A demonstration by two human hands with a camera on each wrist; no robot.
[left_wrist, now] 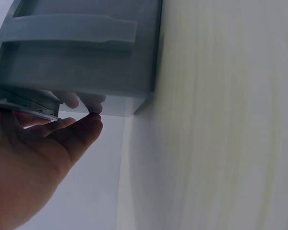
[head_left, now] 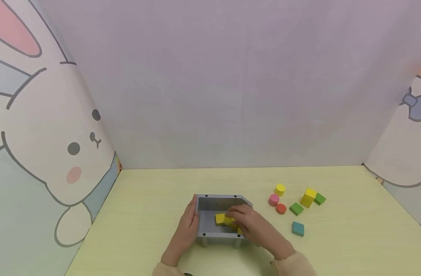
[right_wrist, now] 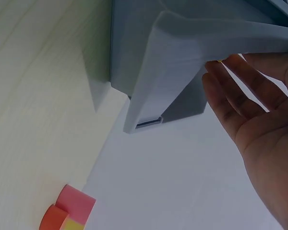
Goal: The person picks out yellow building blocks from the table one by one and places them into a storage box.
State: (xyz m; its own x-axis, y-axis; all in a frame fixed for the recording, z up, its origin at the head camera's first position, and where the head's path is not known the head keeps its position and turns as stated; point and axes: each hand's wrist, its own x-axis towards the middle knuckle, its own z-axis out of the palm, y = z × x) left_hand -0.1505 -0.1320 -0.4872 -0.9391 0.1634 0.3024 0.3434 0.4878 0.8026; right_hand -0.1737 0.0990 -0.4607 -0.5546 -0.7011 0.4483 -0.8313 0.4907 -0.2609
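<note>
A grey plastic bin [head_left: 218, 240] with a low, sloping right side stands near the middle of the table. My left hand [head_left: 187, 227] lies along its left wall, fingers straight; in the left wrist view the fingertips [left_wrist: 95, 120] touch the outer wall. My right hand [head_left: 249, 223] reaches over the low side into the bin and pinches a yellow block [head_left: 228, 220] between curled fingers, which partly cover it. Beside it on the bin floor lies a yellow rectangular block [head_left: 219, 219], and more yellow shows below the fingers. From the right wrist, the bin wall [right_wrist: 175, 57] hides the fingertips.
To the bin's right lie a yellow cylinder [head_left: 280, 189], a pink cylinder [head_left: 274, 199], a red disc [head_left: 281, 208], a taller yellow block [head_left: 308, 197], two green blocks [head_left: 296, 209] and a teal block [head_left: 298, 229]. A pale wall [head_left: 245, 115] rises behind the table.
</note>
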